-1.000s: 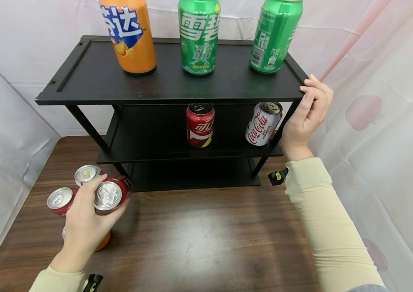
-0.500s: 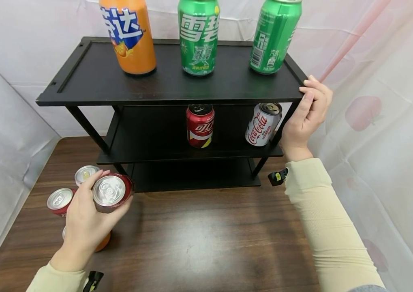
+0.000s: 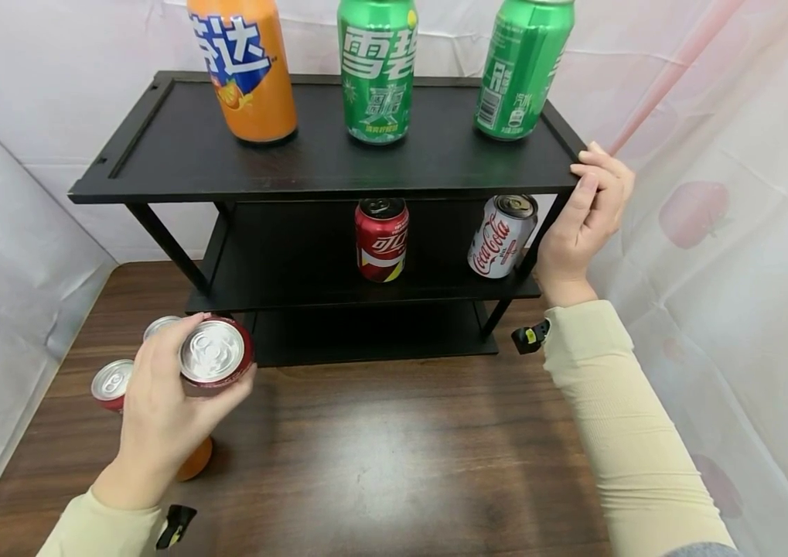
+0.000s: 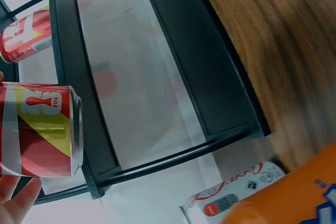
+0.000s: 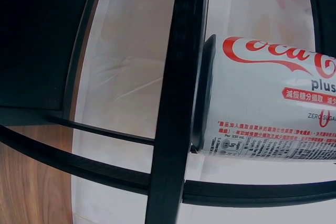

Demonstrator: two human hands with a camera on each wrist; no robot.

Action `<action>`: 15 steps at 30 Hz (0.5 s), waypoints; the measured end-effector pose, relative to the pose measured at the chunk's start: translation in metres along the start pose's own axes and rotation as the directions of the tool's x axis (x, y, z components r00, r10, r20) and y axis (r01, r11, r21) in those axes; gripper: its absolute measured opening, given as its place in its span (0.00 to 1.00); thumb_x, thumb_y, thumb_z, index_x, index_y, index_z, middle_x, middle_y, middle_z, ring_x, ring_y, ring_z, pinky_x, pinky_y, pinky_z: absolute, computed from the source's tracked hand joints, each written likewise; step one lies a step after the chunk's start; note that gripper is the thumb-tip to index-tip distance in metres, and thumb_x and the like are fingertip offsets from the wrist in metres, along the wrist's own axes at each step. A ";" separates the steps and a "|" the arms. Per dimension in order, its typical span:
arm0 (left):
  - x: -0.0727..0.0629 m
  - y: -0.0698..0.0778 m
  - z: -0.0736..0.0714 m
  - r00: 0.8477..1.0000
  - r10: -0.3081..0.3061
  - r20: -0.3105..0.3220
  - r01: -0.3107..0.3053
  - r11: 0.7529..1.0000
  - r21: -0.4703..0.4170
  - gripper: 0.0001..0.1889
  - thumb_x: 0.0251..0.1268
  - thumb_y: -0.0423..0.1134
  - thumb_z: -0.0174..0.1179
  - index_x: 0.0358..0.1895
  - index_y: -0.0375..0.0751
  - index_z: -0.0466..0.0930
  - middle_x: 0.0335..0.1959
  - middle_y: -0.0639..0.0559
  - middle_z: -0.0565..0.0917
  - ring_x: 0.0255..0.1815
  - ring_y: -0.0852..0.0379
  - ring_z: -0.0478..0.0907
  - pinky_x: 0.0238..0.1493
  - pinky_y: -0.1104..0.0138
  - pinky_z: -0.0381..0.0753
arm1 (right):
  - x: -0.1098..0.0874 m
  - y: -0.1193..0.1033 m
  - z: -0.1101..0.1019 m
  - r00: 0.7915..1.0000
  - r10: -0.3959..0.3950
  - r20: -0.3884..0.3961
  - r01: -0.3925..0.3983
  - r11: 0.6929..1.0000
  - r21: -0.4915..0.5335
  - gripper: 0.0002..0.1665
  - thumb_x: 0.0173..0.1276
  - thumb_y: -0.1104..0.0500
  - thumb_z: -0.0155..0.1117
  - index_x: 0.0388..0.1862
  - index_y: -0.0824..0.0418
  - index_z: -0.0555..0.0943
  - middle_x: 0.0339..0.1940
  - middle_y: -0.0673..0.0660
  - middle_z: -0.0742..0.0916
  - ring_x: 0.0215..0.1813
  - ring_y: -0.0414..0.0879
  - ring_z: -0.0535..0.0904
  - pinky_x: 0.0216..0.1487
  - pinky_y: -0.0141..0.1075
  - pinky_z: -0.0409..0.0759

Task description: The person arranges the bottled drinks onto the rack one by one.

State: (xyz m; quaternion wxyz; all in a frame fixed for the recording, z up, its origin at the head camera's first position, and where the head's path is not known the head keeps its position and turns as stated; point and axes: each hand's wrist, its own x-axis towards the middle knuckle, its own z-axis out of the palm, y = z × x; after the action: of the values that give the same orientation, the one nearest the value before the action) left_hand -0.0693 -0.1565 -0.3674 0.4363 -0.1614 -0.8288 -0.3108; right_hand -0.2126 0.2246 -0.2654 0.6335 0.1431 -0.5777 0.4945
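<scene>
My left hand (image 3: 160, 398) grips a red soda can (image 3: 214, 353) from the left, fingers and thumb round its sides. In the left wrist view that red soda can (image 4: 39, 129) shows a yellow and silver band and stands clear of the table, close to the left end of the black shelf (image 3: 324, 170). My right hand (image 3: 588, 216) holds the front right corner of the shelf's top board. On the middle board are another red can (image 3: 383, 240) and a white Coca-Cola can (image 3: 503, 237), the latter near the right post.
An orange can (image 3: 250, 73) and two green cans, one in the middle (image 3: 378, 73) and one at the right (image 3: 524, 73), stand on top. Left on the wooden table (image 3: 394, 456) are a red can (image 3: 112, 383), a silver-topped can (image 3: 160, 326) and an orange can (image 3: 195, 460), partly hidden.
My left hand has lifted the red soda can from beside the other cans and shifted it slightly toward the shelf. My right hand has stayed on the shelf corner.
</scene>
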 end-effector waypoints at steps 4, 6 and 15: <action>0.005 0.001 0.000 1.000 -0.001 -0.011 0.001 1.000 0.012 0.41 0.57 0.63 0.60 0.57 0.25 0.74 0.47 0.30 0.81 0.46 0.34 0.76 0.65 0.81 0.61 | 0.000 0.000 0.000 1.000 0.000 0.003 0.000 1.000 -0.010 0.13 0.67 0.70 0.44 0.33 0.77 0.76 0.42 0.44 0.81 0.58 0.57 0.78 0.70 0.44 0.69; 0.006 0.002 0.000 1.000 -0.013 -0.006 0.013 1.000 0.021 0.42 0.57 0.64 0.60 0.59 0.26 0.73 0.49 0.31 0.82 0.47 0.34 0.76 0.66 0.81 0.61 | 0.000 0.001 0.000 1.000 -0.001 0.002 0.001 1.000 -0.011 0.13 0.67 0.70 0.44 0.33 0.77 0.76 0.42 0.44 0.81 0.58 0.56 0.78 0.70 0.44 0.69; 0.017 0.006 -0.004 0.995 -0.096 0.039 0.096 0.995 -0.003 0.46 0.54 0.67 0.62 0.62 0.27 0.71 0.53 0.34 0.82 0.47 0.35 0.74 0.61 0.83 0.59 | -0.001 0.007 -0.001 1.000 -0.012 -0.006 0.012 1.000 -0.005 0.13 0.67 0.70 0.44 0.33 0.77 0.76 0.42 0.46 0.82 0.57 0.55 0.78 0.70 0.44 0.69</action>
State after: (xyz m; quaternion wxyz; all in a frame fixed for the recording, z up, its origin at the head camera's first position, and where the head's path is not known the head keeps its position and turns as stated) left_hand -0.0733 -0.1545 -0.3497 0.4043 -0.1284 -0.8432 -0.3303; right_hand -0.2173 0.2284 -0.2693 0.6385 0.1434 -0.5760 0.4898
